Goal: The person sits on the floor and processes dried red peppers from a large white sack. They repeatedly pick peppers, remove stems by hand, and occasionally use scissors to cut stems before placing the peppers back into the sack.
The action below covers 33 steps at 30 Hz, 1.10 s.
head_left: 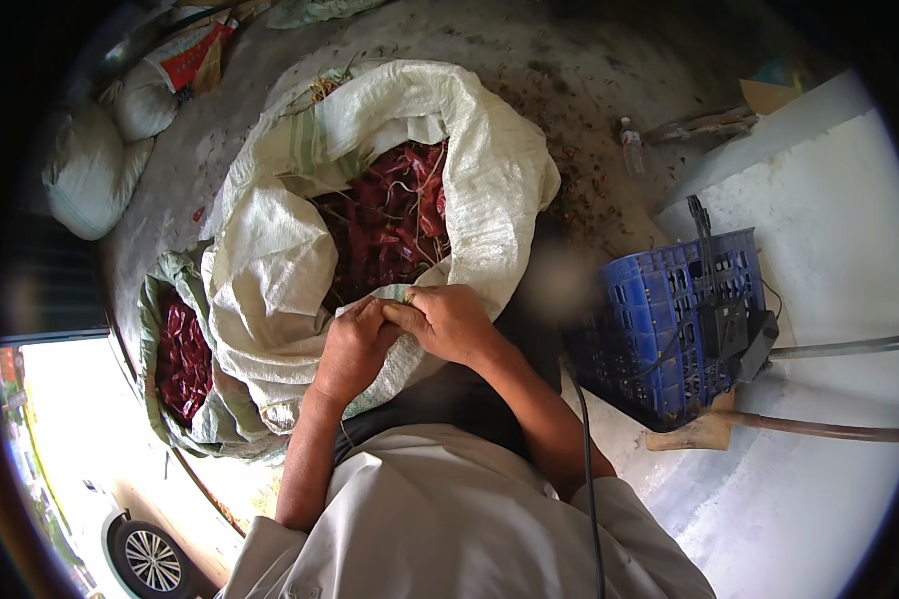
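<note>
My left hand [354, 345] and my right hand [451, 322] meet at the near rim of a large white woven sack [494, 190]. Both are closed, with thumbs and fingertips pressed together; whatever is between them is hidden. Inside the sack, just beyond my hands, lies a heap of dried red chili peppers [395, 215] with thin pale stems. The sack's mouth is folded outward in a thick roll, and its near side rests against my lap.
At the left stands a smaller greenish sack [232, 404] of red chilies [183, 359]. A blue plastic crate [659, 319] with black cabled devices [729, 329] is at the right. Filled sacks [90, 175] lie far left, a plastic bottle [631, 148] far right. A cable [589, 469] hangs beside my right arm.
</note>
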Motion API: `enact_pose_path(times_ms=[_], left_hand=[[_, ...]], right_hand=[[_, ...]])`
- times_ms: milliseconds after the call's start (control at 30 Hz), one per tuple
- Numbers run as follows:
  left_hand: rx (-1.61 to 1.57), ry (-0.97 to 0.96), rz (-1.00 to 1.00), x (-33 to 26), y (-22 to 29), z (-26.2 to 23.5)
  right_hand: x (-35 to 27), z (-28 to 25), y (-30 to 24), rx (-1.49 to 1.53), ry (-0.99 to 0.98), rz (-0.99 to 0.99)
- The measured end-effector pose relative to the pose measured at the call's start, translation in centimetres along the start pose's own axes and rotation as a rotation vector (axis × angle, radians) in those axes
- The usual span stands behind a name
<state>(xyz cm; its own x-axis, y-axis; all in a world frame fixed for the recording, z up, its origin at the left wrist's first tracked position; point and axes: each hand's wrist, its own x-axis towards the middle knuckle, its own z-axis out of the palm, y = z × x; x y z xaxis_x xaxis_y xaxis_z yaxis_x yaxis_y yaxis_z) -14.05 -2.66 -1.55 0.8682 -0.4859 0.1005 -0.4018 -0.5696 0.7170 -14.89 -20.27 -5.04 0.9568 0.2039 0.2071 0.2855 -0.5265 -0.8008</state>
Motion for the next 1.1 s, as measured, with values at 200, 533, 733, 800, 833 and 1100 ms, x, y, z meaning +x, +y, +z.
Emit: enact_pose_path(times_ms=[200, 533, 733, 800, 833, 1100], left_hand=[[-0.341, -0.038, -0.143, -0.4, 0.2, 0.4], [-0.412, 0.28, -0.492, 3.5, -4.3, 0.0], [0.293, 0.271, -0.408, 8.6, -10.6, 1.1], [0.075, 0.255, -0.414, 8.2, -11.9, 1.1], [-0.113, 0.287, -0.416, 7.6, -12.0, 0.8], [-0.518, 0.374, -0.652, 5.0, -10.3, 0.4]], right_hand=[[-0.4, 0.1, -1.0, 0.479, 0.105, 0.072], [-0.2, -1.1, 1.1, 1.361, 0.152, 0.366], [-1.2, 0.3, 0.8, 1.142, -0.118, 0.396], [-1.2, 0.4, 1.5, 1.222, -0.14, 0.431], [-1.3, 0.6, 1.8, 1.259, -0.121, 0.456], [-1.0, 2.2, 2.2, 1.268, -0.153, 0.546]])
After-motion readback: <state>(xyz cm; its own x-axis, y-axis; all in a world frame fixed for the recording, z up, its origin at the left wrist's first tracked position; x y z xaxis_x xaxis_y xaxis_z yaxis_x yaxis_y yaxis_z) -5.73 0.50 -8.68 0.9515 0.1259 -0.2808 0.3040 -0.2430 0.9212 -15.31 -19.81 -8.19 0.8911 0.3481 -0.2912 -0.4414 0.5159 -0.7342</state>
